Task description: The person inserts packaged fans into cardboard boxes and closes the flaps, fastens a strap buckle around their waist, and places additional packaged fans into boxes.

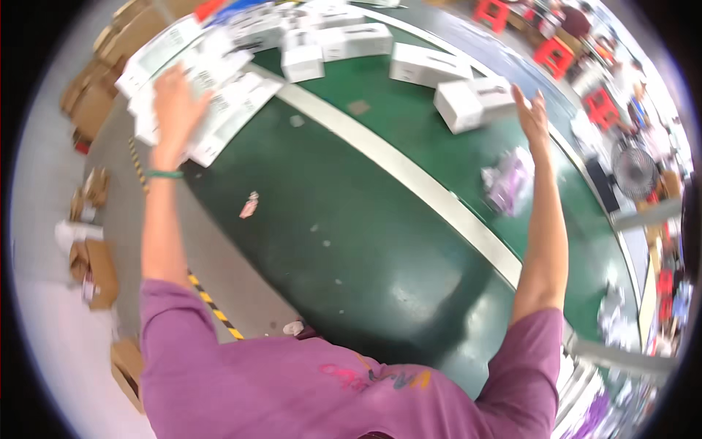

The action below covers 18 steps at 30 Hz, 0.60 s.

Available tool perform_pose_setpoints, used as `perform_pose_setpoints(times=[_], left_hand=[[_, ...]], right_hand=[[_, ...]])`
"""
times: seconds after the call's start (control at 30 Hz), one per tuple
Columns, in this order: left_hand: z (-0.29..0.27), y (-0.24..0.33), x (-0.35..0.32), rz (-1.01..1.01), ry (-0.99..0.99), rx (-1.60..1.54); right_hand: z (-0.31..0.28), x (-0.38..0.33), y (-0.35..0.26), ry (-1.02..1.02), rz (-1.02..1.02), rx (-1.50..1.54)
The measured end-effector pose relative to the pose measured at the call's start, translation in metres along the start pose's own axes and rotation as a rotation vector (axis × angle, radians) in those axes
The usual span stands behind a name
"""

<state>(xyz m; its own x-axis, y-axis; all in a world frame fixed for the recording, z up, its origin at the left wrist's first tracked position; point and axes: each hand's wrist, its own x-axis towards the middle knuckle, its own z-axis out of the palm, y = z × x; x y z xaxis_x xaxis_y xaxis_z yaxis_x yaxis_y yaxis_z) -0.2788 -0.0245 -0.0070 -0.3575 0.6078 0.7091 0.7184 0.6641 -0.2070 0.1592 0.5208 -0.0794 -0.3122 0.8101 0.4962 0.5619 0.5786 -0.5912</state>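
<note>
My left hand (175, 110) is stretched out over a pile of flat white printed cartons or sheets (238, 110) at the far left of the green work surface. Its thumb stands apart and its fingers are somewhat blurred; it seems to lie on the pile, gripping nothing that I can see. On the right, my right hand (532, 117) is raised with fingers apart and nothing in it. Just left of it is a white box (459, 107), with another long white box (428, 64) behind. A crumpled clear and purple plastic bag (504, 183) lies below that hand.
More white boxes (358, 40) stand at the far middle. A pale metal strip (395, 161) divides the green surface (329, 212). Brown cartons (91, 95) line the left floor. Red stools (553, 57), a fan (635, 170) and other people are at the right.
</note>
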Motion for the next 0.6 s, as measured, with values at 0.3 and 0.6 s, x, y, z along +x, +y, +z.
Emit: perform_pose_setpoints(times=[0.3, 0.6], left_hand=[[0.016, -0.101, 0.028, 0.01, -0.407, -0.196], [-0.092, 0.146, 0.019, 0.211, -0.133, -0.432]], right_hand=[[-0.012, -0.107, -0.042, -0.354, -0.041, -0.485], [-0.086, -0.124, 0.004, -0.509, 0.219, -0.482]])
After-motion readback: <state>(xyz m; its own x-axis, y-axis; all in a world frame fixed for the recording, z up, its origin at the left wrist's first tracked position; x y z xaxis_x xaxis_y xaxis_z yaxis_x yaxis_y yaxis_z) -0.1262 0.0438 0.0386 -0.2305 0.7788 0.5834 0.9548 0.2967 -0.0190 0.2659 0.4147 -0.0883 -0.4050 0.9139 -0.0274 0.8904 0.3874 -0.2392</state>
